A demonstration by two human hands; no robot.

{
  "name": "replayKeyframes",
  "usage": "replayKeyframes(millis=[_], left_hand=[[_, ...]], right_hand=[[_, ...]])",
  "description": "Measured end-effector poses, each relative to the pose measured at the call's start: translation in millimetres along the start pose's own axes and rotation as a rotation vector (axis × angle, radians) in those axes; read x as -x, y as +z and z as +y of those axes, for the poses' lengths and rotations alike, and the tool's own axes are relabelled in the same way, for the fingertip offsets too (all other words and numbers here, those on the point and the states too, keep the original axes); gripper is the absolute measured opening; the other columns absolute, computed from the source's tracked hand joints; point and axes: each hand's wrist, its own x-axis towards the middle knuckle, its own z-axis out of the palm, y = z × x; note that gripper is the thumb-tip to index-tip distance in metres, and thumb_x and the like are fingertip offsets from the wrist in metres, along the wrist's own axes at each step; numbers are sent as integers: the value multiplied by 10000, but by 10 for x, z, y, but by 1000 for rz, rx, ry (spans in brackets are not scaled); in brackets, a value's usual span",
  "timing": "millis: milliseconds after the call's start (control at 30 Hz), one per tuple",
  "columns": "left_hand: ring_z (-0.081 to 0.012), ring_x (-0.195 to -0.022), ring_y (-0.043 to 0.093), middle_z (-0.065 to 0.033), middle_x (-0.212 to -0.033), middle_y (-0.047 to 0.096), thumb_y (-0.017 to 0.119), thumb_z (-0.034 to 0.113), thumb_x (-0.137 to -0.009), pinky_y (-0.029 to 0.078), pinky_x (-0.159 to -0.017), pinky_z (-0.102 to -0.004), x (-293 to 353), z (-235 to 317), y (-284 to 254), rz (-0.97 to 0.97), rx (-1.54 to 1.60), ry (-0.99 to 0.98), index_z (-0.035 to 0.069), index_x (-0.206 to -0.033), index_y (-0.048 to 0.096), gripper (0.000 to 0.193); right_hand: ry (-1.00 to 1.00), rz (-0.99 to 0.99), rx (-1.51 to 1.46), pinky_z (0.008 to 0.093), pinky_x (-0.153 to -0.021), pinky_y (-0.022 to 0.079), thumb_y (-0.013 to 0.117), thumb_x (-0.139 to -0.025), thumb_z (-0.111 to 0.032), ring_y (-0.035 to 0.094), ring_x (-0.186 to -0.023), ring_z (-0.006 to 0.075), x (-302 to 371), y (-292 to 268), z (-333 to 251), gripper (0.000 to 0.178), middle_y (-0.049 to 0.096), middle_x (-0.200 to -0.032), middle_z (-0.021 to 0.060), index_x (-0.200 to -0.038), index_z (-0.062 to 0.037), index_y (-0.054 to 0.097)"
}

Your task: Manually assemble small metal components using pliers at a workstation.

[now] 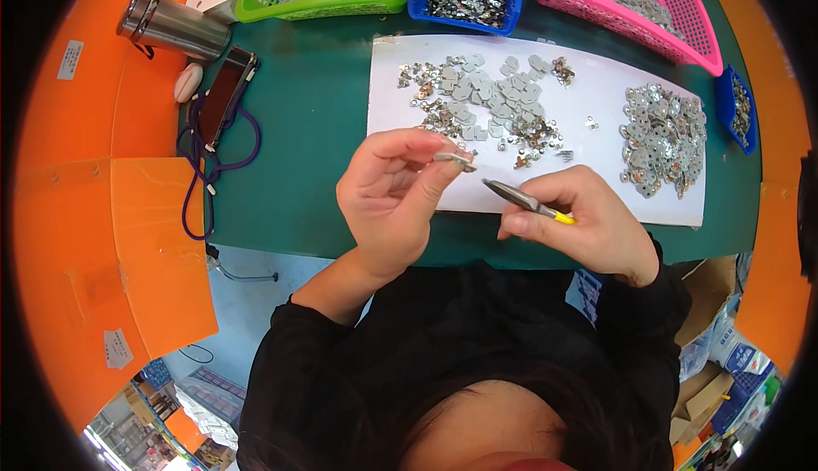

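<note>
Between thumb and forefinger, my left hand pinches a small flat metal plate, raised over the near edge of a white board. My right hand is wrapped round a pair of pliers with a yellow handle; their dark jaws point at the plate, a little apart from it. Whether the jaws are closed I cannot tell. Beyond my hands, a heap of flat grey metal plates lies on the board, with small metal clips around it. Right of these is a pile of metal plates with holes.
At the far side stand a green basket, a blue tray and a pink basket, all holding metal parts. Another blue tray is at right. A steel flask and a phone with a purple cord lie at left.
</note>
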Motion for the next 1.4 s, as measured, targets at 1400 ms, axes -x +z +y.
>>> replayKeyframes(millis=[1400], left_hand=[[-110, -885, 632, -93, -1015, 662, 664, -77, -909, 504, -774, -225, -23, -24, 145, 65, -91, -47, -52, -1066, 611, 168]], right_hand=[[-246, 580, 668, 340, -532, 403, 760, -778, -71, 551, -575, 252, 26, 104, 75, 142, 569, -685, 111, -773, 1, 638]])
